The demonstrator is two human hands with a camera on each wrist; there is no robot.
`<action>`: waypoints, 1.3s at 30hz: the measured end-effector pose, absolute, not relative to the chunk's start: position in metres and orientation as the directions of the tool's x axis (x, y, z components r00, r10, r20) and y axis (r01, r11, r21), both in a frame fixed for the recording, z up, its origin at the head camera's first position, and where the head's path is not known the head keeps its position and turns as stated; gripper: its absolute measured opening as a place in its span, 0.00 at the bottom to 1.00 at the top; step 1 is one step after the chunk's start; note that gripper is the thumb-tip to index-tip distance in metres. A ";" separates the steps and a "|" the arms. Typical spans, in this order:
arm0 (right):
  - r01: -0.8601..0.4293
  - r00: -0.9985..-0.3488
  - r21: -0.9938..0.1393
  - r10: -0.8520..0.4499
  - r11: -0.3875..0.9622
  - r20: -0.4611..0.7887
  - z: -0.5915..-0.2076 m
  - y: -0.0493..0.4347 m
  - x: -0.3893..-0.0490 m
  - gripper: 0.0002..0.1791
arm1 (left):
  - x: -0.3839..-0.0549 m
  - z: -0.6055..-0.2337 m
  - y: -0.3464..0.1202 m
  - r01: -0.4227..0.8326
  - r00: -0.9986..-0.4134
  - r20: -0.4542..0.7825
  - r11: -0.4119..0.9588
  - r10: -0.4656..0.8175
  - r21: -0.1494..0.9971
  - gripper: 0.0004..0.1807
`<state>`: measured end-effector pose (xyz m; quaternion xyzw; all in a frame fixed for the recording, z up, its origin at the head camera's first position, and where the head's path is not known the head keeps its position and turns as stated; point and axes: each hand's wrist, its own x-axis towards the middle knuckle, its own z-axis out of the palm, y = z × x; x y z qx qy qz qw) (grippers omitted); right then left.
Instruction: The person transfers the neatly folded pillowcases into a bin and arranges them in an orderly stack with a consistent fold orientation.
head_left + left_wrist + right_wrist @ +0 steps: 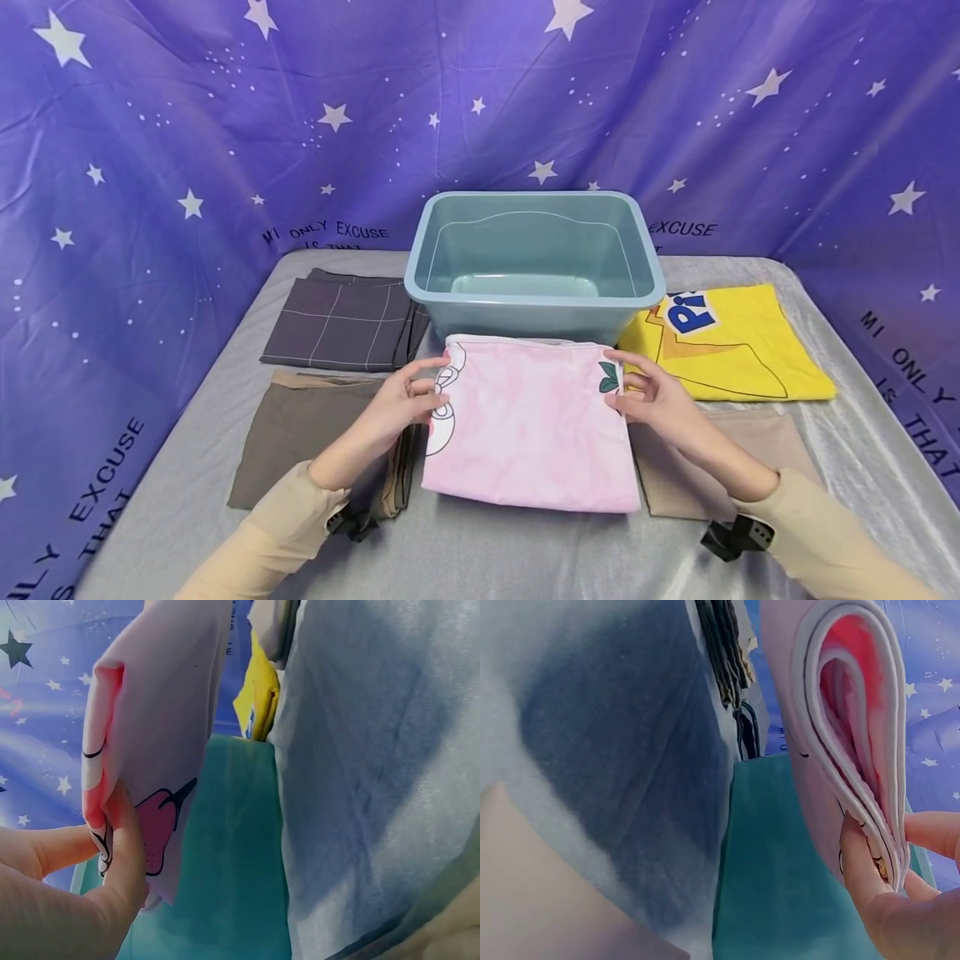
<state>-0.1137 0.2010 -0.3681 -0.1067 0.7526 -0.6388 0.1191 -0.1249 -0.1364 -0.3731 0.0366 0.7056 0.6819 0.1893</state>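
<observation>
A folded pink cloth with a printed cartoon at its left edge and a green leaf at its right is held up before the blue-green plastic bin. My left hand pinches its left edge between thumb and fingers. On the opposite edge, my right hand does the same. The right wrist view shows the layers of the pink cloth looped in a fold, gripped near one end by the right hand. Below the cloth, the left wrist view shows grey tabletop fabric.
Left of the bin lie a dark grey checked cloth and a folded olive-brown cloth. On the right are a yellow printed cloth and a folded beige cloth. A purple starry curtain hangs behind the grey-covered table.
</observation>
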 end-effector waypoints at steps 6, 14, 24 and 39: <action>-0.019 -0.949 -0.990 -0.315 0.140 -0.026 -0.360 0.203 -0.114 0.32 | -0.125 -0.366 -0.138 -0.201 -0.930 -0.219 0.091 0.296 0.975 0.28; -0.019 -0.954 -0.991 -0.300 0.135 -0.022 -0.351 0.204 -0.114 0.31 | -0.125 -0.359 -0.139 -0.195 -0.932 -0.205 0.063 0.299 0.979 0.28; -0.089 -0.949 -0.993 -0.308 0.073 0.063 -0.344 0.203 -0.111 0.31 | -0.121 -0.349 -0.142 -0.158 -0.938 -0.177 0.089 0.299 0.983 0.28; -0.103 -0.952 -0.993 -0.294 0.055 0.083 -0.325 0.204 -0.109 0.30 | -0.119 -0.333 -0.144 -0.115 -0.941 -0.132 0.071 0.312 0.991 0.28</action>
